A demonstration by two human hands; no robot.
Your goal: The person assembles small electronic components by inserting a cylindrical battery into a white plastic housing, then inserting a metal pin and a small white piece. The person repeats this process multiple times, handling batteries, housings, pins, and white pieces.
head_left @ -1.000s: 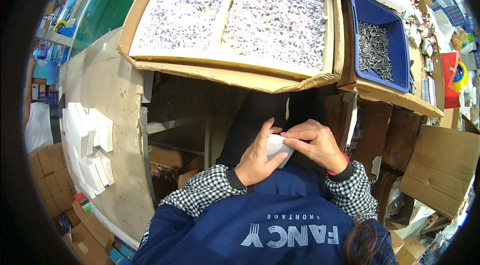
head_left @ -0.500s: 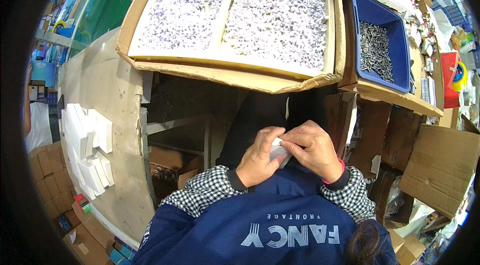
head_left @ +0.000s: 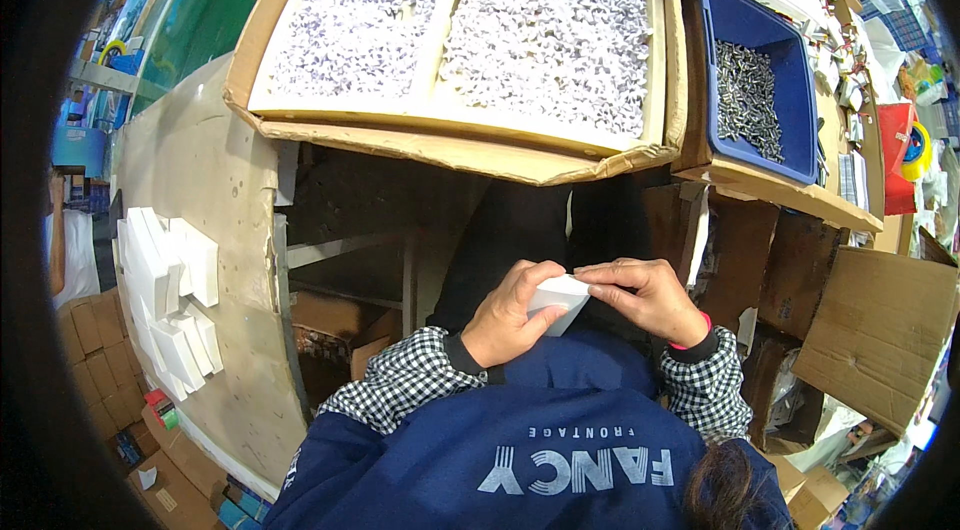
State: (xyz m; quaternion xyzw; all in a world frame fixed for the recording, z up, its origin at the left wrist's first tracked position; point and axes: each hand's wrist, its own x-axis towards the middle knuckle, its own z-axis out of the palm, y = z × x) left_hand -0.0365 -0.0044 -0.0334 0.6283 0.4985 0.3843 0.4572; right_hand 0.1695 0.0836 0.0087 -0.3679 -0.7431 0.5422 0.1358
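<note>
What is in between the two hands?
A small white folded box sits between the left hand and the right hand. Both hands pinch it from either side, above the lap, in the head view.

A small folded box (head_left: 557,298) sits between the left hand (head_left: 508,315) and the right hand (head_left: 650,300), above the lap. Ahead lies a cardboard tray (head_left: 455,130) with two compartments of small pieces; right of it, a bin (head_left: 735,25) of metal parts. Folded boxes (head_left: 165,290) are stacked on the tabletop (head_left: 200,160) at left.

head cam | looks steeply down | close over lap | fisheye
</note>
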